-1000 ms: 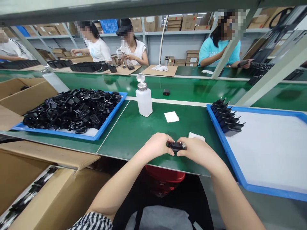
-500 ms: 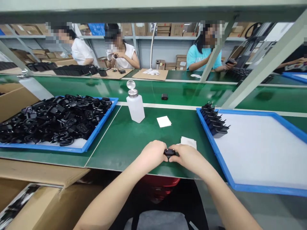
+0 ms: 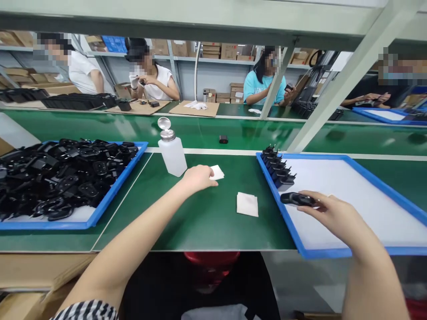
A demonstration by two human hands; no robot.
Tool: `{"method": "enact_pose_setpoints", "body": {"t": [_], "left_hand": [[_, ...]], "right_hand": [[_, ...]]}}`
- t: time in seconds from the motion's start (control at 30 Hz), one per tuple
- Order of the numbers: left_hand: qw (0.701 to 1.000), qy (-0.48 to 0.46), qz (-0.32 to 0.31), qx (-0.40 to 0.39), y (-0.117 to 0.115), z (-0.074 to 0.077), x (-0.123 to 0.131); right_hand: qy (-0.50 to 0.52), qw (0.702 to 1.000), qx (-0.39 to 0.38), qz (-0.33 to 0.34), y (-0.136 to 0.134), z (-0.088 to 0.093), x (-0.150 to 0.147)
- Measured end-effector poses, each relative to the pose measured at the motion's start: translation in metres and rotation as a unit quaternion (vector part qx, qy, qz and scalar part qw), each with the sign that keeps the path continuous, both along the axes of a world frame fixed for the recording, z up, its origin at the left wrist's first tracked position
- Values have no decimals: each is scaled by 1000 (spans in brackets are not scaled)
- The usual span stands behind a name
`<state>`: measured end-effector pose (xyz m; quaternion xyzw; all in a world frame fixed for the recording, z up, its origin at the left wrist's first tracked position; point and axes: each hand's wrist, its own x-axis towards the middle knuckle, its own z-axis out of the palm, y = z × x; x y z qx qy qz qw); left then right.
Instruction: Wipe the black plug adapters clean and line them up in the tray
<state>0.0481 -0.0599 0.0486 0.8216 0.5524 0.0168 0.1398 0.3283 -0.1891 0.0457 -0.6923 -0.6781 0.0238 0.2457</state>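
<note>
My right hand (image 3: 333,213) pinches a black plug adapter (image 3: 295,198) and holds it low over the left end of the right blue tray (image 3: 320,253), just in front of a short row of black adapters (image 3: 278,171) standing there. My left hand (image 3: 196,178) reaches forward over the green mat, its fingers closed on a small white wipe (image 3: 217,172) beside the white dispenser bottle (image 3: 171,151). A second white wipe (image 3: 247,204) lies flat on the mat between my hands.
A blue tray (image 3: 110,195) heaped with loose black adapters (image 3: 60,173) sits at the left. One black part (image 3: 223,139) lies on the green conveyor behind. Several other people work across the belt. Cardboard (image 3: 33,271) lies below at the left. A slanted frame post (image 3: 336,75) rises at the right.
My hands have parted: the right carried the adapter rightward over the right tray, the left reached forward onto the white wipe by the bottle. The camera view swung to the right.
</note>
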Motion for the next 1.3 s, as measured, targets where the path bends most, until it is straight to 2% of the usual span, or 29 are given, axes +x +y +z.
{"method": "enact_pose_setpoints", "body": {"t": [0.07,0.13,0.3,0.43,0.53,0.67,0.83,1.03,1.3], "left_hand": [[999,-3,27,17,30,-2,15],[998,-21,54,35,61,-7,33],[989,-73,113,63,135,-21,83],[982,-101,137,81,180,-33,122],[983,-109,128,79,197,-43,146],[983,-113,123,69,206,-50,161],[981,-135,129,60,206,-52,165],[954,-254,137,76,194,-59,175],[960,-253,109,56,172,-66,195]], "right_hand": [[2,999,-19,-27,11,-6,24],[35,998,-42,-21,23,-15,36],[142,989,-26,-25,35,-34,34],[73,997,-13,6,31,-42,34],[34,999,8,11,30,-44,35],[8,1000,7,-1,29,-45,34],[5,1000,-12,-12,28,-44,31],[22,998,-45,-23,28,-43,29],[20,999,-43,-21,28,-42,27]]}}
